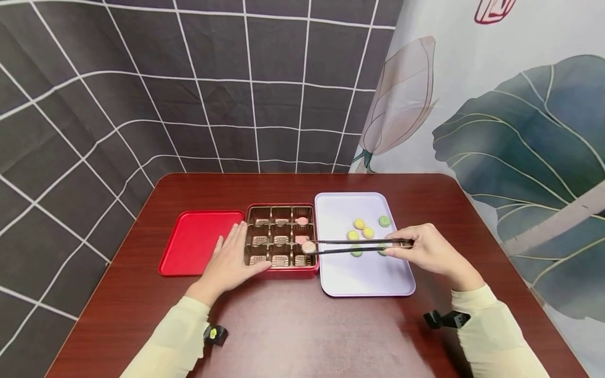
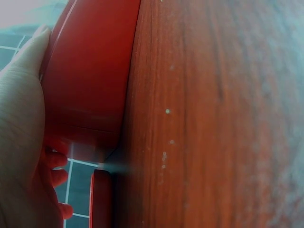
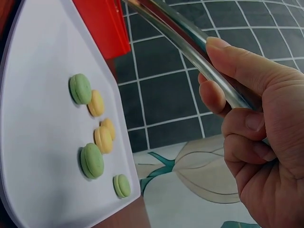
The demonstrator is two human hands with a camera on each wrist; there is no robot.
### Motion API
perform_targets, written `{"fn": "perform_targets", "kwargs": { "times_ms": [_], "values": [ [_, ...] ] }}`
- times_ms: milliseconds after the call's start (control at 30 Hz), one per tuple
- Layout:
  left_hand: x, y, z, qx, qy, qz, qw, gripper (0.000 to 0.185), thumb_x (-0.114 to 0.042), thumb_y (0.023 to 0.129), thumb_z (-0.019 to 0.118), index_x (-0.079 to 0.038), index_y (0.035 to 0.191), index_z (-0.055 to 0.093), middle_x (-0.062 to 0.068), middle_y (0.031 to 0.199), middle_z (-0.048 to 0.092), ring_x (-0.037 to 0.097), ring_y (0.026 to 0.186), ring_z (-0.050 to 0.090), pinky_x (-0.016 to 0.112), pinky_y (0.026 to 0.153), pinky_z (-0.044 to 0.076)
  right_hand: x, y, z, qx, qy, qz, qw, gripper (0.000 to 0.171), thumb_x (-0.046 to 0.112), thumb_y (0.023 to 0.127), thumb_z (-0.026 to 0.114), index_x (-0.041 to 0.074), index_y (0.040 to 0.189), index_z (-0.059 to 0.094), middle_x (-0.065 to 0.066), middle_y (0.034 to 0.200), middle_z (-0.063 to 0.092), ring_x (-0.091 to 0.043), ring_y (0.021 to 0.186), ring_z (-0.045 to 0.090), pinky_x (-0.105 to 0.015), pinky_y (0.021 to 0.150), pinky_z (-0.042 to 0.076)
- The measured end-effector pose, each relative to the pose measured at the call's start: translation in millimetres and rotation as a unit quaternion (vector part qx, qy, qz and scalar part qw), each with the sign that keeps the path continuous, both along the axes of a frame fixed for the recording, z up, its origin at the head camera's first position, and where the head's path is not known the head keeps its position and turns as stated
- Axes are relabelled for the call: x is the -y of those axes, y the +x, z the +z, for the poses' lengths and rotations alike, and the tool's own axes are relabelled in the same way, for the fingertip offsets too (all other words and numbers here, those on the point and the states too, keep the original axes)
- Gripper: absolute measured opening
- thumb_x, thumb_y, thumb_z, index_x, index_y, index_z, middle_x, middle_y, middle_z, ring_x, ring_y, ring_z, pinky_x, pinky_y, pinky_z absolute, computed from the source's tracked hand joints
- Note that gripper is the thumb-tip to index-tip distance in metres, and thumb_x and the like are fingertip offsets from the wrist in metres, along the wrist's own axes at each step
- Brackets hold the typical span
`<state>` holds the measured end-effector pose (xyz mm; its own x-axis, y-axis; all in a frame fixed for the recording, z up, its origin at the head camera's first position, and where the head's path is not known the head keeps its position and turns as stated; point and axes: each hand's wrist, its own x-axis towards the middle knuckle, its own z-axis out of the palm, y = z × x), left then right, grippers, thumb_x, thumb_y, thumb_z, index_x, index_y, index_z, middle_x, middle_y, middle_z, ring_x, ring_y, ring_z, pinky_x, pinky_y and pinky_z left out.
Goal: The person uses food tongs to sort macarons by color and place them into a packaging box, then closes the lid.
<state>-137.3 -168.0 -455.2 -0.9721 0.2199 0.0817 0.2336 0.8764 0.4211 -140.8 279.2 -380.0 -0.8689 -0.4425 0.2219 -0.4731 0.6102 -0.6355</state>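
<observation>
My right hand (image 1: 425, 249) grips metal tongs (image 1: 354, 242), which reach left across the white tray (image 1: 340, 283). A pale macaron (image 1: 309, 247) sits between the tong tips, over the right column of the red box (image 1: 293, 274) with its brown compartment insert. Pink macarons lie in that column: one pink macaron (image 1: 301, 221) in the back compartment, another pink macaron (image 1: 301, 239) in the middle one. With fingers extended along the box's left side and thumb at its front, my left hand (image 1: 231, 262) rests against the box. In the right wrist view the tong tips are out of frame.
Yellow macarons (image 1: 368, 232) and green macarons (image 1: 384, 221) lie on the tray. A red lid (image 1: 198, 241) lies flat left of the box. Everything rests on a dark red wooden table (image 1: 283, 325), with a gridded cloth (image 1: 212, 105) hanging behind.
</observation>
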Motion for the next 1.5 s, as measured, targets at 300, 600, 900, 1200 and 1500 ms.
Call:
{"fn": "perform_targets", "kwargs": {
  "times_ms": [300, 600, 900, 1200, 1500],
  "values": [
    [0, -0.6, -0.7, 0.001, -0.004, -0.002, 1.0000, 0.114, -0.073, 0.075, 0.061, -0.003, 0.153, 0.016, 0.013, 0.159, 0.017, 0.029, 0.147, 0.010, 0.058, 0.114, 0.010, 6, -5.2, 3.1, -0.018, 0.025, 0.033, 0.999, 0.020, 0.022, 0.072, 0.086, 0.016, 0.089, 0.077, 0.016, 0.068, 0.063, -0.004, 0.049, 0.044, -0.018, 0.038, 0.031],
    [1, -1.5, -2.8, 0.002, -0.004, -0.004, 1.0000, 0.114, -0.073, 0.075, 0.060, -0.003, 0.153, 0.016, 0.013, 0.159, 0.017, 0.029, 0.146, 0.010, 0.059, 0.114, 0.010, 18, -14.4, 18.2, -0.024, 0.065, 0.069, 0.995, 0.021, 0.026, 0.072, 0.085, 0.017, 0.090, 0.077, 0.017, 0.062, 0.057, -0.002, 0.051, 0.047, -0.018, 0.041, 0.035],
    [1, -1.7, -2.5, 0.004, -0.002, -0.002, 1.0000, 0.115, -0.075, 0.075, 0.059, -0.003, 0.153, 0.015, 0.013, 0.159, 0.017, 0.029, 0.147, 0.010, 0.058, 0.114, 0.010, 37, -23.3, 39.0, -0.019, 0.103, 0.103, 0.989, 0.019, 0.024, 0.074, 0.084, 0.018, 0.090, 0.077, 0.017, 0.060, 0.056, -0.002, 0.052, 0.049, -0.020, 0.042, 0.037],
    [2, -0.4, -0.6, 0.011, -0.004, 0.002, 0.9999, 0.115, -0.076, 0.075, 0.057, -0.004, 0.154, 0.014, 0.013, 0.159, 0.016, 0.028, 0.147, 0.009, 0.057, 0.114, 0.009, 51, -29.8, 48.2, -0.046, 0.135, 0.126, 0.982, 0.017, 0.023, 0.075, 0.084, 0.015, 0.089, 0.077, 0.017, 0.060, 0.055, 0.000, 0.053, 0.047, -0.019, 0.044, 0.038],
    [1, -1.5, -1.5, 0.010, -0.002, -0.001, 0.9999, 0.116, -0.078, 0.074, 0.057, -0.004, 0.154, 0.014, 0.013, 0.159, 0.017, 0.028, 0.147, 0.010, 0.057, 0.114, 0.009, 57, -31.5, 55.2, -0.025, 0.169, 0.124, 0.978, 0.019, 0.026, 0.078, 0.081, 0.014, 0.091, 0.077, 0.015, 0.062, 0.057, 0.000, 0.054, 0.048, -0.020, 0.048, 0.041]
  ]
}}
